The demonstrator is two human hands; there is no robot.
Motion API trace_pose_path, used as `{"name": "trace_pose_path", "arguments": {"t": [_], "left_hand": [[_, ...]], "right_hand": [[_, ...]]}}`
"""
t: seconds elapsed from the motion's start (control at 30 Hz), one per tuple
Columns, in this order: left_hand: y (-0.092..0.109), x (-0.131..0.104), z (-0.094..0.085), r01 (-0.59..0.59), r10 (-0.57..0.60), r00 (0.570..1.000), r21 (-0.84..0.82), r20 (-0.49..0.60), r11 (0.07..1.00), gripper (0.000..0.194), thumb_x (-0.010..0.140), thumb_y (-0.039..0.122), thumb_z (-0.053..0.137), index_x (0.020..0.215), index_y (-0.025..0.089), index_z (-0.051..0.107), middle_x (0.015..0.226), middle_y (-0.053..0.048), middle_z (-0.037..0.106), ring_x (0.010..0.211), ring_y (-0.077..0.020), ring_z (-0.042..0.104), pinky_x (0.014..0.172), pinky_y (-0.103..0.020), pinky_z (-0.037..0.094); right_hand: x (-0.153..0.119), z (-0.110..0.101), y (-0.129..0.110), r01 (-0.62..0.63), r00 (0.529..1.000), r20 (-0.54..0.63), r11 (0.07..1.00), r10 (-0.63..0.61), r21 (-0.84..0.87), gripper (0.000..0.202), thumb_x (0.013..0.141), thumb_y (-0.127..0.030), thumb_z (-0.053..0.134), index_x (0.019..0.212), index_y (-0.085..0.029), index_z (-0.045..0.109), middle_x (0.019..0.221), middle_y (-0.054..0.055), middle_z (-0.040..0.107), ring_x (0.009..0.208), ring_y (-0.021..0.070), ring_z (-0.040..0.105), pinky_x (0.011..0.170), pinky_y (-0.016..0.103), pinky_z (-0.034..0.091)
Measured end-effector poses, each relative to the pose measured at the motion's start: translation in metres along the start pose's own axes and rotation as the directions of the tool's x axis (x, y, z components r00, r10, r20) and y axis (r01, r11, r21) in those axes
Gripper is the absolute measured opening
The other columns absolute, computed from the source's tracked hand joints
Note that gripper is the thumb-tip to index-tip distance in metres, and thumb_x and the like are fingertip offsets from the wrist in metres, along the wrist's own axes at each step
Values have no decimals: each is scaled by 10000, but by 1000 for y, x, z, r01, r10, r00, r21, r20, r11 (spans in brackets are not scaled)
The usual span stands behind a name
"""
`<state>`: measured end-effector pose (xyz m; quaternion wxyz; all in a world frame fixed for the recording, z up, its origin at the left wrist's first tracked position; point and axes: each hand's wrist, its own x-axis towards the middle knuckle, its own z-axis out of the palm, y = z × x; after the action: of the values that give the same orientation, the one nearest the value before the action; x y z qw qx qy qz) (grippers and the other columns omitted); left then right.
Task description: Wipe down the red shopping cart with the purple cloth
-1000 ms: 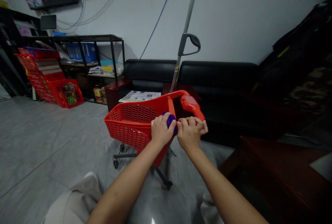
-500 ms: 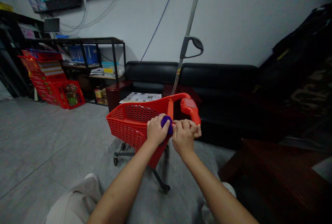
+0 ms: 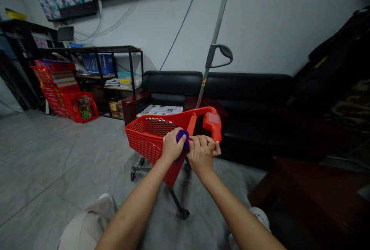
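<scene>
My left hand [image 3: 172,144] is closed round a small rounded purple object [image 3: 183,139] whose kind I cannot make out. Close on its right, my right hand [image 3: 201,151] has its fingers pinched together; whatever is in them is hidden. Both hands are in front of a red plastic shopping cart [image 3: 144,148], level with its upper side. The cart's red handle [image 3: 214,128] curves up just beyond my right hand. Dark legs with castors [image 3: 182,213] carry the cart on the floor.
Behind the cart runs a black sofa [image 3: 173,80] with newspapers [image 3: 160,110] lying at it. A metal pole with a grey grip [image 3: 221,56] leans at the wall. Red crates [image 3: 62,93] are stacked by a shelf [image 3: 135,68] at left. A dark red wooden table [image 3: 312,188] is at right.
The view has shifted, so the cart and room appear slightly farther right. My hands have moved a little left relative to the cart, both still closed.
</scene>
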<state>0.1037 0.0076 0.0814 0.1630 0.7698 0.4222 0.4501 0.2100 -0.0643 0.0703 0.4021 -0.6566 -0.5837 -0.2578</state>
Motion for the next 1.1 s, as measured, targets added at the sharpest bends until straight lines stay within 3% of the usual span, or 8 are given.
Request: {"name": "trace_pose_path", "arguments": {"t": [0.17,0.27,0.4,0.57,0.7,0.87,1.0,1.1], "left_hand": [[-31,-1,-3,6,-8,1000,-62,-23,998,307,935,346,494,1214,249,577,1228,-27,660,1119,-207,589,1013,-369,416],[-44,2,-7,70,-71,997,-33,-32,997,301,932,336,495,1205,239,578,1225,-33,662,1094,-214,596,1000,-378,420],[-20,2,-4,116,-114,993,45,-39,992,285,919,318,515,1180,237,593,1203,-40,674,1079,-233,598,981,-390,421],[25,-4,3,-67,68,998,95,-6,993,323,929,380,511,1213,245,583,1179,-52,678,1108,-242,592,989,-397,407],[10,-2,-6,-121,120,992,10,44,993,340,945,379,481,1244,238,561,1234,-47,658,1131,-217,590,1004,-370,410],[-20,4,-21,-50,51,998,-42,35,998,311,934,341,488,1217,238,569,1205,-32,667,1109,-205,597,999,-353,421],[-2,1,-23,31,-31,1000,43,4,999,285,913,322,516,1175,244,599,1152,-33,687,1068,-230,604,980,-380,424],[18,-4,-24,-23,22,1000,69,16,997,296,914,343,517,1188,263,597,1165,-33,682,1083,-231,600,996,-381,411]], "right_hand": [[7,-12,26,-25,994,-100,995,34,95,355,956,-369,368,1202,-215,572,1326,108,544,1213,255,455,1026,436,284],[13,-9,39,-55,987,-138,985,79,166,364,947,-378,347,1191,-205,554,1314,120,551,1269,266,438,1041,450,305],[13,1,37,-76,975,-187,972,119,220,348,946,-360,336,1145,-194,567,1217,121,601,1265,274,459,1049,480,321],[10,-3,27,-67,975,-193,973,112,222,386,953,-349,318,1211,-202,564,1231,121,599,1263,275,467,1044,498,335],[18,-11,38,-77,983,-136,956,119,282,428,964,-379,296,1255,-202,556,1258,122,595,1204,253,520,1016,472,377],[26,3,53,-122,979,-105,918,173,377,470,965,-400,228,1153,-206,613,1282,111,594,1282,252,479,1077,506,347],[21,16,38,-127,967,-146,893,208,433,451,957,-385,252,1151,-176,602,1289,133,598,1325,254,451,1094,504,348],[16,15,22,-135,964,-157,905,214,404,439,955,-364,267,1164,-163,596,1313,146,587,1341,258,436,1092,502,348]]}}
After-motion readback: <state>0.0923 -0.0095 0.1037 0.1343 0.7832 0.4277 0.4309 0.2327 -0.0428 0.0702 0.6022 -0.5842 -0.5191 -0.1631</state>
